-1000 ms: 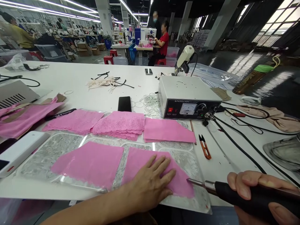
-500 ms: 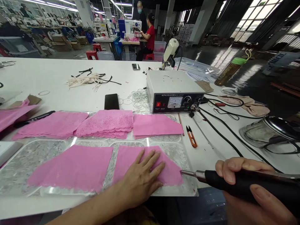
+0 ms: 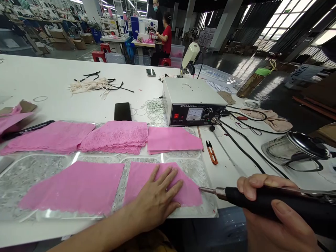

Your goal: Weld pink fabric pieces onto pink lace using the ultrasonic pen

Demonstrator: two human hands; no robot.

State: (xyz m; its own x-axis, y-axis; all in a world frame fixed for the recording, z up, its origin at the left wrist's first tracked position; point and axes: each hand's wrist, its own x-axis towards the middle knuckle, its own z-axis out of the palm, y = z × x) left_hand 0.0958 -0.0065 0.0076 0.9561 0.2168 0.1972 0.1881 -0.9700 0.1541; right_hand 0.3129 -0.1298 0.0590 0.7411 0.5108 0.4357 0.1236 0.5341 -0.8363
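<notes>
My left hand point(image 3: 156, 198) lies flat with fingers spread on a pink fabric piece point(image 3: 187, 190) near the table's front edge. My right hand point(image 3: 273, 213) is wrapped round a black-handled welding tool point(image 3: 252, 201); its metal tip point(image 3: 206, 190) touches the right corner of that pink piece. A second pink piece point(image 3: 76, 187) lies to the left. Both rest on a clear patterned plate point(image 3: 39, 168). Behind them lie three stacks of pink fabric point(image 3: 117, 136).
A white control box point(image 3: 193, 99) with a dial stands behind, its black cables point(image 3: 244, 150) running toward my right hand. Orange snips point(image 3: 211, 153), a black phone point(image 3: 122, 111), loose elastic loops point(image 3: 154, 108) and a glass lid point(image 3: 296, 150) lie around. People sit at sewing machines far behind.
The view has shifted, so everything sits lower and further left in frame. My left hand stays pressed on the pink piece and the tool tip stays at its right corner.
</notes>
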